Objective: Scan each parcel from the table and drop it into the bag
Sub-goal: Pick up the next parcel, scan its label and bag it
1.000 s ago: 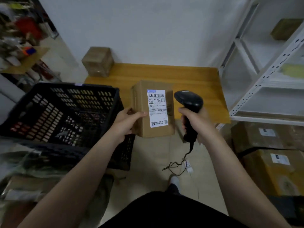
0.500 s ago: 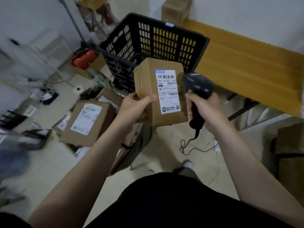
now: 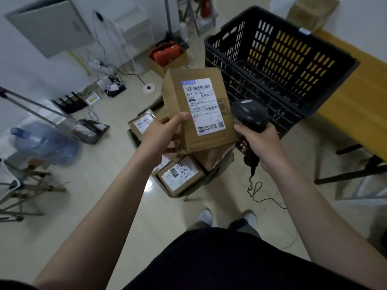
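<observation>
Over the floor (image 3: pixel 100 185), left hand (image 3: pixel 161 133) grips parcel (image 3: pixel 177 99), label (image 3: pixel 204 105) up, lengthwise away; right hand (image 3: pixel 261 143) grips scanner (image 3: pixel 250 115).

Glossy beige floor (image 3: pixel 100 216), white wall (image 3: pixel 23 65), blue water jug (image 3: pixel 45 143) at left.

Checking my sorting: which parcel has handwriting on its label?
The small parcel below the held parcel; black marker strokes cross its label, the others show none.

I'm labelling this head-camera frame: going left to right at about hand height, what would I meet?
Blue water jug → left hand → the parcel it grips → black scanner → wooden table. The right hand and the crate overlap the scanner, so they are left out.
</observation>
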